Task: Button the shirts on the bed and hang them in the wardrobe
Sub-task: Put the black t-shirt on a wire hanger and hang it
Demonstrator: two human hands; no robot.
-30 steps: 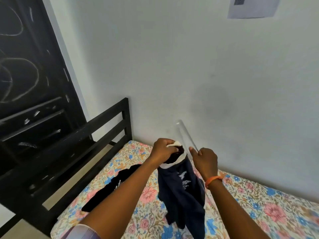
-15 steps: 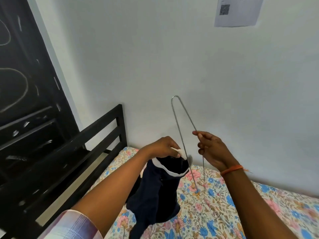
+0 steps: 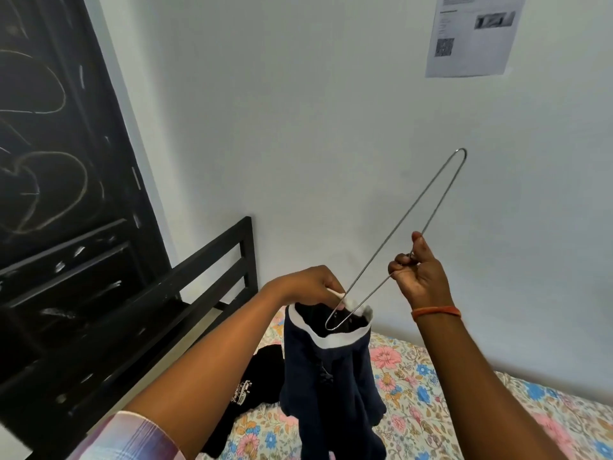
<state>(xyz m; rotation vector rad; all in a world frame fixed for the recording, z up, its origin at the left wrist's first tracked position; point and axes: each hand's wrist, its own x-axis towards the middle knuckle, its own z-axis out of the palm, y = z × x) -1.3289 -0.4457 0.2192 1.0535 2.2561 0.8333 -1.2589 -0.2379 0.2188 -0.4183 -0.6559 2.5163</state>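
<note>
A navy shirt (image 3: 328, 380) with a white collar hangs in the air above the bed. My left hand (image 3: 308, 285) pinches its collar at the back and holds it up. My right hand (image 3: 419, 277) grips a thin metal wire hanger (image 3: 408, 227). The hanger slants up to the right, and its lower end dips into the shirt's neck opening. A second, black shirt (image 3: 252, 393) with a white print lies crumpled on the flowered bedsheet (image 3: 431, 393) below and to the left.
A black slatted bed frame (image 3: 212, 277) stands at the left end of the bed. Behind it is a dark scratched door (image 3: 59, 161). A printed paper (image 3: 474, 34) is stuck on the grey wall (image 3: 298, 127) ahead.
My right hand has swung the hanger from upright to slanting right, and its lower end has gone into the collar opening. My left hand has lifted the navy shirt a little.
</note>
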